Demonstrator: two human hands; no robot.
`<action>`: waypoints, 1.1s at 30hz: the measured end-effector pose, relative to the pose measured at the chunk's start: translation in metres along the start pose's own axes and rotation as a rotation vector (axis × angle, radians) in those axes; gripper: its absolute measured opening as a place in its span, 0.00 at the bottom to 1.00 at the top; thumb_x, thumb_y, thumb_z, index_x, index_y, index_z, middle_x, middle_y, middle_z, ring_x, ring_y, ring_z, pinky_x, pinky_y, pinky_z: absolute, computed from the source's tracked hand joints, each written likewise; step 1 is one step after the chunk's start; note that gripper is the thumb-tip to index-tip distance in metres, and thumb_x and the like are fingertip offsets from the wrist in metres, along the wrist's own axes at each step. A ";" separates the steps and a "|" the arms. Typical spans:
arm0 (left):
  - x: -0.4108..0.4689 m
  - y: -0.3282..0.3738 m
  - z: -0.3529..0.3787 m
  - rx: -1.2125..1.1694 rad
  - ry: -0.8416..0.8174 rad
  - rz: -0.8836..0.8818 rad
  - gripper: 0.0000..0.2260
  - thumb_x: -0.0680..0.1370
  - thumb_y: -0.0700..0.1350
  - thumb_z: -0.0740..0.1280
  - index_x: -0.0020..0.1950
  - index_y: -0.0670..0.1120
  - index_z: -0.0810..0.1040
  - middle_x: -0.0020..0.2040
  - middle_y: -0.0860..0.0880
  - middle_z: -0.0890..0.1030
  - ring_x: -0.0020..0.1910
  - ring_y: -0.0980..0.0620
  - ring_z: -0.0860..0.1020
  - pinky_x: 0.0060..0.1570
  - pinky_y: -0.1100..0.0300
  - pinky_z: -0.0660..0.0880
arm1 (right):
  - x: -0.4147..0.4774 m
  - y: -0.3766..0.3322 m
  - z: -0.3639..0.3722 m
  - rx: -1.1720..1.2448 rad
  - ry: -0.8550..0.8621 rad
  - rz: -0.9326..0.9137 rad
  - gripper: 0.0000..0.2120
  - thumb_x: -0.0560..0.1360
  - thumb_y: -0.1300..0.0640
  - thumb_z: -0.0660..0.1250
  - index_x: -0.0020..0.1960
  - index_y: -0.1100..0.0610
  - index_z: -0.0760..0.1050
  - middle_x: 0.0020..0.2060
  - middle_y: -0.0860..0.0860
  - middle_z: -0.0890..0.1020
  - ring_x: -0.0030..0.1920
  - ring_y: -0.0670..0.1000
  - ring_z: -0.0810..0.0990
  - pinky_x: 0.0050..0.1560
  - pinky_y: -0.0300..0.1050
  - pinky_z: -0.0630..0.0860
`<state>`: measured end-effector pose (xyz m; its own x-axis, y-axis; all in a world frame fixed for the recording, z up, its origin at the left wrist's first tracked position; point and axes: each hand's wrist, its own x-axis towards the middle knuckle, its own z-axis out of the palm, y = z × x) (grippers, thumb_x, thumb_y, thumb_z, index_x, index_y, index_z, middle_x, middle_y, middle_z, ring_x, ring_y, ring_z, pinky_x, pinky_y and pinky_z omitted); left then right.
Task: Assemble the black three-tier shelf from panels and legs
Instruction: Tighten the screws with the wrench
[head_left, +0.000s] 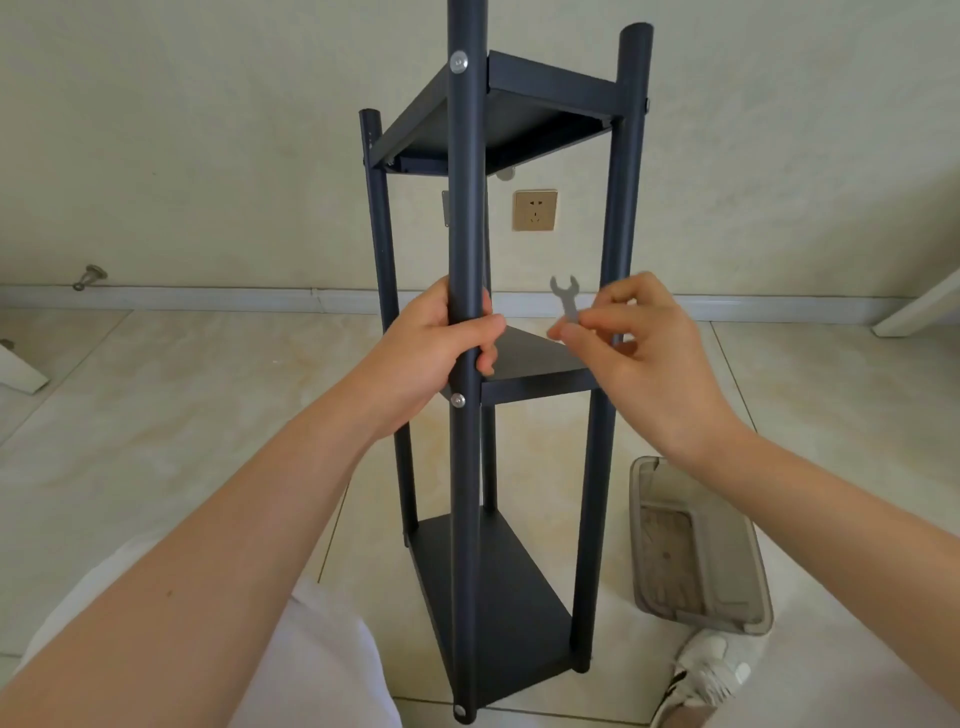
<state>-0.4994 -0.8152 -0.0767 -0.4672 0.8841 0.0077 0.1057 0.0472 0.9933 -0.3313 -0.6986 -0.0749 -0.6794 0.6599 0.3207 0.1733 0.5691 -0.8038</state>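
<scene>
The black three-tier shelf (498, 587) stands upright on the tiled floor in front of me, with top, middle and bottom panels fixed between round black legs. Silver bolts (458, 63) show on the nearest leg (464, 218) at each tier. My left hand (441, 348) grips that front leg just above the middle panel (530, 358). My right hand (639, 353) pinches a small flat grey wrench (566, 299) between thumb and fingertips, jaws pointing up, beside the leg and above the middle panel.
A beige plastic tray (696, 545) lies on the floor to the right of the shelf, near my white shoe (706, 670). A wall socket (535, 210) sits behind the shelf. White furniture feet (21, 371) stand at the far left and right edges.
</scene>
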 end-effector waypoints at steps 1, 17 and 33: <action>0.001 0.000 0.000 0.011 0.001 0.003 0.08 0.76 0.46 0.68 0.51 0.48 0.71 0.35 0.51 0.76 0.35 0.52 0.75 0.46 0.54 0.75 | -0.008 0.005 0.000 -0.005 -0.024 0.011 0.06 0.77 0.55 0.69 0.49 0.54 0.85 0.45 0.43 0.71 0.45 0.37 0.73 0.43 0.27 0.69; 0.007 0.002 0.004 0.036 0.123 0.030 0.06 0.81 0.41 0.67 0.47 0.47 0.71 0.32 0.53 0.73 0.31 0.52 0.72 0.38 0.59 0.75 | -0.031 0.032 0.060 0.024 -0.512 0.273 0.08 0.78 0.57 0.69 0.49 0.58 0.86 0.26 0.36 0.77 0.31 0.30 0.76 0.30 0.22 0.67; 0.016 -0.004 -0.017 0.049 0.273 0.041 0.09 0.81 0.44 0.68 0.44 0.47 0.70 0.29 0.55 0.71 0.26 0.56 0.70 0.32 0.62 0.74 | -0.022 0.012 0.102 0.316 -0.317 0.323 0.10 0.79 0.60 0.67 0.45 0.62 0.85 0.23 0.47 0.70 0.25 0.44 0.65 0.31 0.30 0.65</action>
<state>-0.5222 -0.8085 -0.0787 -0.6804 0.7279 0.0850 0.1687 0.0426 0.9847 -0.3869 -0.7563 -0.1424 -0.8168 0.5691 -0.0944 0.2194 0.1550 -0.9633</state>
